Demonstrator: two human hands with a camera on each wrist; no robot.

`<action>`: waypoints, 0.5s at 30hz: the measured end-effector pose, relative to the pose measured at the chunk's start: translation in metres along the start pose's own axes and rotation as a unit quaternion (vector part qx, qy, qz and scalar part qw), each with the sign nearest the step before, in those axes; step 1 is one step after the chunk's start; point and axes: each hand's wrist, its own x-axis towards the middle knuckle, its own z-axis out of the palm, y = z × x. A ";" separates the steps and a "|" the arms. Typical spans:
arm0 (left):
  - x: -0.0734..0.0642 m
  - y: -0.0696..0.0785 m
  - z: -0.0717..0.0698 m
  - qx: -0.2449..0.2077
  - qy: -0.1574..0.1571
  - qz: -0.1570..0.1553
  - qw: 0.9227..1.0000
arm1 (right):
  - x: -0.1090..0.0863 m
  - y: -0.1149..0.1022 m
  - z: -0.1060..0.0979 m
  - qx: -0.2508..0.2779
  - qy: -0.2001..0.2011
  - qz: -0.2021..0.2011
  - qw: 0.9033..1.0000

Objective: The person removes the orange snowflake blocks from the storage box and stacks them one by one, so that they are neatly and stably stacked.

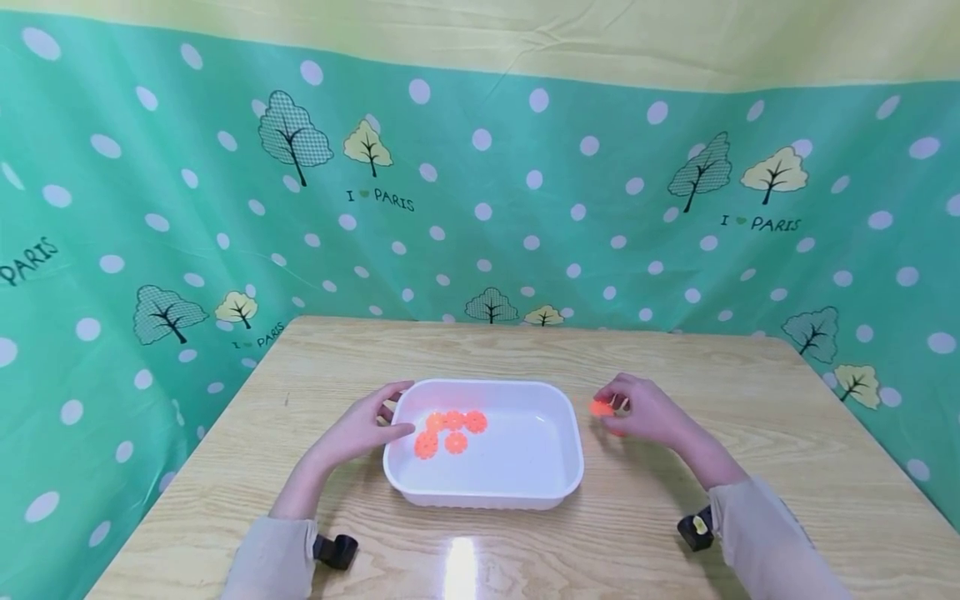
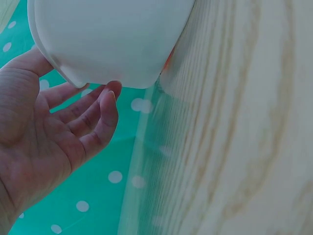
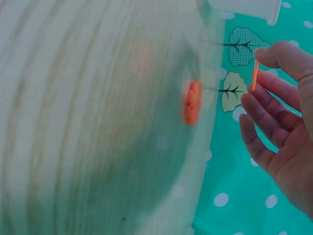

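A white rectangular plastic basin [image 1: 525, 454] stands on the table with several orange flower-shaped discs [image 1: 455, 442] lying in its left half. My left hand [image 1: 363, 429] holds the basin's left end, thumb over the rim and fingers along the outside; the left wrist view shows the fingers curled by the basin wall [image 2: 117, 44]. To the right of the basin, my right hand [image 1: 648, 411] pinches one thin orange disc [image 3: 255, 75] edge-on between thumb and fingertips. Below that hand, another orange piece [image 3: 192, 103] rests on the tabletop, its thickness hard to tell.
The wood-grain table [image 1: 337, 350] reaches back to a green dotted cloth [image 1: 450, 183] hanging behind and on both sides. A black wrist device [image 1: 337, 552] sits at the left sleeve, another black device [image 1: 696, 530] at the right. Light glares off the table's front.
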 end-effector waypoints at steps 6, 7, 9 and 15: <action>0.000 0.000 0.000 -0.001 0.003 0.002 1.000 | -0.002 0.012 0.006 -0.014 -0.009 0.019 1.000; 0.000 0.000 0.001 -0.001 0.003 0.002 1.000 | -0.002 0.014 0.007 -0.015 -0.010 0.022 1.000; 0.000 0.000 0.001 -0.002 0.003 0.001 1.000 | -0.003 0.018 0.008 -0.015 -0.015 0.029 0.999; 0.001 0.000 0.000 0.001 0.002 0.001 1.000 | -0.004 0.025 0.012 -0.008 -0.029 0.052 0.998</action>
